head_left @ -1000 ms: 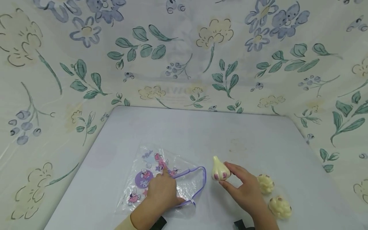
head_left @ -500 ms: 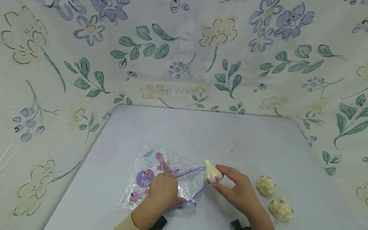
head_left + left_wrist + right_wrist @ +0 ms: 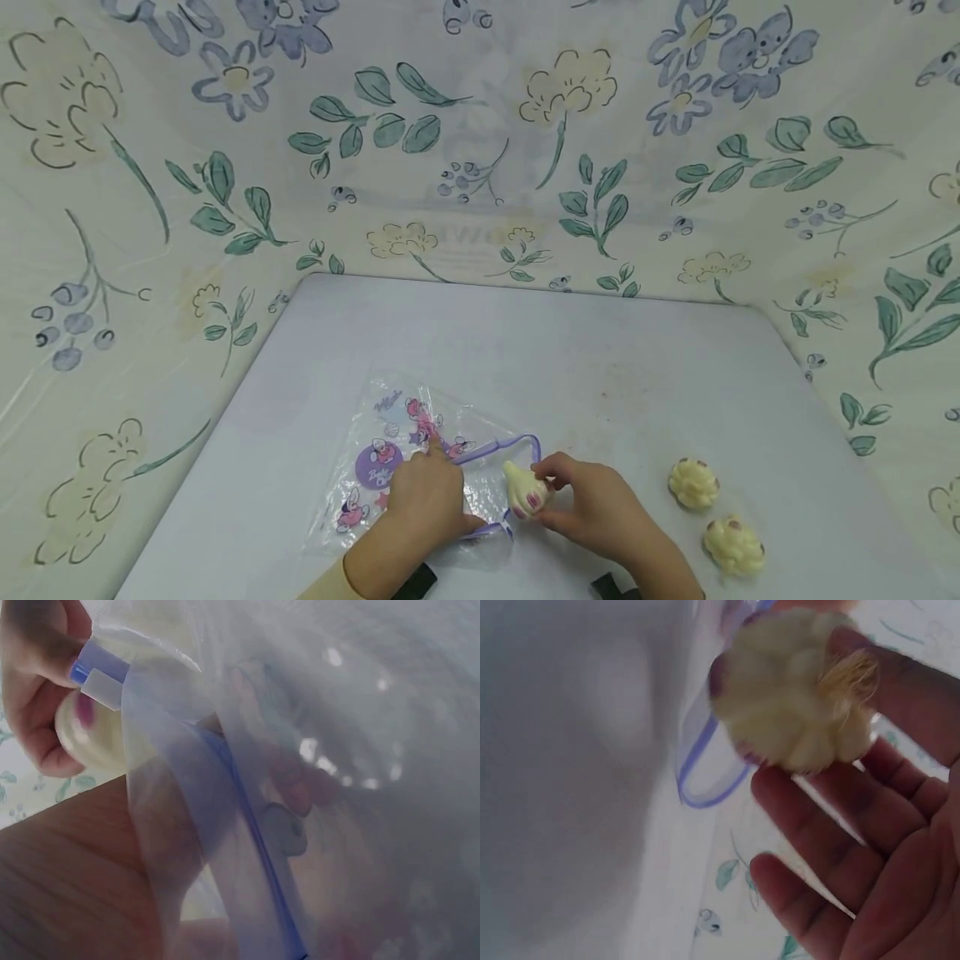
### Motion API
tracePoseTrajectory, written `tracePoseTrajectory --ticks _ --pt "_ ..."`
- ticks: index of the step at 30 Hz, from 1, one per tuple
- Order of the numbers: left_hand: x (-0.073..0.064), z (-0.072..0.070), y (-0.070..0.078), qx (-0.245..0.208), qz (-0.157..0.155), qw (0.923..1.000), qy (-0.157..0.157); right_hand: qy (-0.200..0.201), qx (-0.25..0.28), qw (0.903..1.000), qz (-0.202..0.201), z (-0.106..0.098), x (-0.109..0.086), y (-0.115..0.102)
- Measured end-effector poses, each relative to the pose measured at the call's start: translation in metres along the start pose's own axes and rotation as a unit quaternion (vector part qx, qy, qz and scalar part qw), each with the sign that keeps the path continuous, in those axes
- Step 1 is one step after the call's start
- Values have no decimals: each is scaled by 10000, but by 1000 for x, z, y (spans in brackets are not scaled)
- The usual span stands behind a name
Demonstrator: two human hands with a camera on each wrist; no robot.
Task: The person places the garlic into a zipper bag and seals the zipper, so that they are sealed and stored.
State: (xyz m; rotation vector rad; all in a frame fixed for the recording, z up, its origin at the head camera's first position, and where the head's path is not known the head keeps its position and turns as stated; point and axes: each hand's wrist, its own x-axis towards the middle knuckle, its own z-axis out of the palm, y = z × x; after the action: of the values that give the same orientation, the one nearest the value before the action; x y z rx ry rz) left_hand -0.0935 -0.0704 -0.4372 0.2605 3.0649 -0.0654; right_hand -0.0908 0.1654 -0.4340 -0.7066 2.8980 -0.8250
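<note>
My right hand (image 3: 592, 504) pinches a pale garlic bulb (image 3: 524, 493) with purple patches at the mouth of a clear zip bag (image 3: 341, 454). In the right wrist view, thumb and fingers hold the bulb (image 3: 784, 697) by its sides, and its root tuft shows. My left hand (image 3: 427, 496) rests on the printed bag, index finger straight on the film and thumb at the lower purple zip edge (image 3: 491, 528). The mouth stands apart as a loop. In the left wrist view, cloudy plastic (image 3: 352, 750) covers much of the hand, so some fingers are hidden.
Two more garlic bulbs, one upper (image 3: 693, 484) and one lower (image 3: 733, 546), lie to the right of my right forearm. The white table (image 3: 465, 342) ends at a floral cloth (image 3: 480, 158) behind and at both sides. Dark straps show near both wrists.
My right hand has carried the garlic bulb left and down, from right of the bag to its mouth, and the bulb has tilted. The left hand has stayed on the bag.
</note>
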Motion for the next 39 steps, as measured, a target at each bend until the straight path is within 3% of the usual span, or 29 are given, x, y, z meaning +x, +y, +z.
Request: tracePoseTrajectory --ticks 6,12,17,22,28,34,37,39 --pt "0 1 1 -16 3 10000 3 -43 -299 9995 82 7 7 -4" --pt "-1 1 0 161 81 9998 106 475 -485 9963 532 12 12 -6" --pt "-1 0 -2 235 163 9994 173 853 -194 9903 1078 19 22 -6" --pt "-1 1 -3 216 171 9996 114 1072 158 9848 1355 23 28 -4" --pt "-1 2 -2 210 150 9997 48 977 643 9869 1109 27 31 0" --pt "-1 3 -2 176 180 9996 141 947 412 9923 687 29 32 0" --pt "-1 3 -1 154 188 9996 142 860 347 9955 197 30 28 -2" --pt "0 3 -1 110 179 9996 182 979 239 9943 -352 30 25 -4"
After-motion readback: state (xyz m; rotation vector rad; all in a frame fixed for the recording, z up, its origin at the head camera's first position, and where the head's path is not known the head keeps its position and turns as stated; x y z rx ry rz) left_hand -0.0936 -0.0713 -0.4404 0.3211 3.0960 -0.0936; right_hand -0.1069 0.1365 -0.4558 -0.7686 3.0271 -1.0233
